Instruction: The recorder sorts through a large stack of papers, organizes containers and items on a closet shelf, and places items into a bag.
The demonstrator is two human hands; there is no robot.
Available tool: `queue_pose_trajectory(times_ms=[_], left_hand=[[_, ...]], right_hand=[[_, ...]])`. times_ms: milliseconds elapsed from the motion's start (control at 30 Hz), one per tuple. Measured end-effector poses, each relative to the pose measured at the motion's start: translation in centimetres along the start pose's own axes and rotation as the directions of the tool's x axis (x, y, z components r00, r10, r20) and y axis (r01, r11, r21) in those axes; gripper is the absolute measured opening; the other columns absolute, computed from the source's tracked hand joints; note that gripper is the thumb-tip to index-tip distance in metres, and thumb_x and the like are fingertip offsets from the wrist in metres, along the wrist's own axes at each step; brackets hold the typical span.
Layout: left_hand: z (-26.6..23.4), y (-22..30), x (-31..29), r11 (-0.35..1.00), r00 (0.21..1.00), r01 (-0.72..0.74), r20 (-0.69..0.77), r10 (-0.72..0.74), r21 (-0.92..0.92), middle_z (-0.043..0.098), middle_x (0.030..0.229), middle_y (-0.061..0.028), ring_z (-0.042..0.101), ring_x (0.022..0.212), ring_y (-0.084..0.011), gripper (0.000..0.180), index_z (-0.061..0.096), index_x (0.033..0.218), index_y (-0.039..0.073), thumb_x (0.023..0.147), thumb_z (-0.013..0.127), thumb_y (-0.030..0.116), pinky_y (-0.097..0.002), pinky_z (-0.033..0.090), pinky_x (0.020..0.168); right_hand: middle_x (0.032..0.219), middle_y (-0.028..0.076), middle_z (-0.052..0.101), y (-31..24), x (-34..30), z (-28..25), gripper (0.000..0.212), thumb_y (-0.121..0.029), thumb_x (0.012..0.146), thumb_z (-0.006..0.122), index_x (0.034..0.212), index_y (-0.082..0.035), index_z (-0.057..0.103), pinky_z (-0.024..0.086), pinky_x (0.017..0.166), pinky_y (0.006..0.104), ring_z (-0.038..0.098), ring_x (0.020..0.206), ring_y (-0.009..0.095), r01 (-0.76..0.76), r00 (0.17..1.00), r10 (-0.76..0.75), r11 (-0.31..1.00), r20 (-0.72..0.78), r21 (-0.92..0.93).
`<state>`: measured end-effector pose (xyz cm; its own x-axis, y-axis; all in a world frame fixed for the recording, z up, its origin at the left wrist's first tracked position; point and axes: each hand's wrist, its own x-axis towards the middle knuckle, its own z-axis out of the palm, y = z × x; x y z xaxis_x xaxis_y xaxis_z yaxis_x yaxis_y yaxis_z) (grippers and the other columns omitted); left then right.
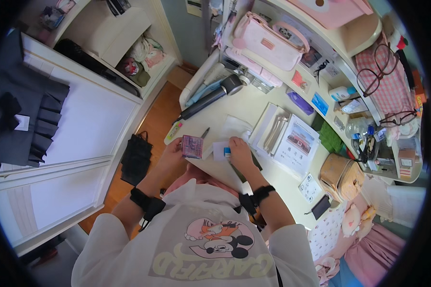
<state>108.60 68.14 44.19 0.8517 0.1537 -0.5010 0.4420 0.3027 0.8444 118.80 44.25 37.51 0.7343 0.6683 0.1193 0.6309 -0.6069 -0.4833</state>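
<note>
My left hand (174, 154) is closed on the edge of a small flat pink-and-purple patterned packet (192, 146), held up at the desk's front edge. To its right, my right hand (241, 152) has its fingers curled around a small blue-and-white block (227, 152), whose exact kind is too small to tell. A white piece of paper (219, 150) shows beside the block. Just beyond the packet, a slim dark pen-like thing (206, 132) lies on the desk (210, 167). Part of a dark flat thing is hidden under my right wrist.
Beyond my hands lies a black hair dryer-like tool (206, 100). Stacked papers in clear sleeves (294, 143) lie to the right, with a tan bag (341, 176) farther right. A shelf holding a pink pouch (270, 42) rises at the back. A black bag (136, 158) is on the floor at left.
</note>
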Motion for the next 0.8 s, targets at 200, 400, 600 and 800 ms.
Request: queue_pose_trajectory(times_ms=[200, 400, 600, 800], left_hand=[[-0.4, 0.8, -0.8, 0.999, 0.999, -0.039, -0.027, 0.038, -0.037, 0.058, 0.104, -0.0056, 0.056, 0.091, -0.0106, 0.038, 0.043, 0.119, 0.002, 0.083, 0.053, 0.003, -0.0233, 0.047, 0.075], [-0.3, 0.4, -0.9, 0.997, 0.997, -0.078, -0.008, 0.078, -0.027, 0.059, 0.101, -0.006, 0.056, 0.09, -0.0112, 0.035, 0.045, 0.118, 0.001, 0.084, 0.051, 0.003, -0.0235, 0.046, 0.076], [1.5, -0.3, 0.4, 0.993, 0.994, -0.057, 0.1, 0.047, 0.1, 0.06, 0.098, -0.0074, 0.056, 0.09, -0.012, 0.033, 0.045, 0.116, -0.001, 0.084, 0.047, 0.0, -0.0234, 0.044, 0.078], [5.1, -1.4, 2.1, 0.956, 0.963, -0.103, 0.266, 0.028, 0.274, 0.06, 0.095, -0.0096, 0.057, 0.086, -0.0142, 0.038, 0.044, 0.118, 0.0, 0.08, 0.044, -0.004, -0.0241, 0.044, 0.076]], right_hand=[[0.094, 0.012, 0.053, -0.3, 4.1, 1.7, 0.028, -0.007, 0.062, 0.061, 0.088, -0.001, 0.052, 0.04, 0.08, 0.0373, 0.049, 0.096, 0.028, 0.174, 0.961, -0.118, 0.96, 0.248, -0.22], [0.084, 0.018, 0.054, 0.3, 3.1, -3.8, 0.015, 0.001, 0.07, 0.055, 0.084, -0.003, 0.051, 0.043, 0.07, 0.0391, 0.054, 0.084, 0.036, -0.214, 0.977, 0.197, 0.911, 0.083, 0.352], [0.075, 0.022, 0.055, 3.5, -4.1, -9.3, 0.017, -0.004, 0.072, 0.06, 0.086, -0.003, 0.049, 0.043, 0.064, 0.0413, 0.055, 0.076, 0.04, -0.505, 0.843, 0.536, 0.766, 0.038, 0.398], [0.078, 0.015, 0.058, 2.6, -7.9, -5.8, 0.02, -0.003, 0.072, 0.063, 0.087, -0.002, 0.049, 0.045, 0.07, 0.0358, 0.058, 0.077, 0.033, -0.643, 0.75, 0.651, 0.677, 0.116, 0.357]])
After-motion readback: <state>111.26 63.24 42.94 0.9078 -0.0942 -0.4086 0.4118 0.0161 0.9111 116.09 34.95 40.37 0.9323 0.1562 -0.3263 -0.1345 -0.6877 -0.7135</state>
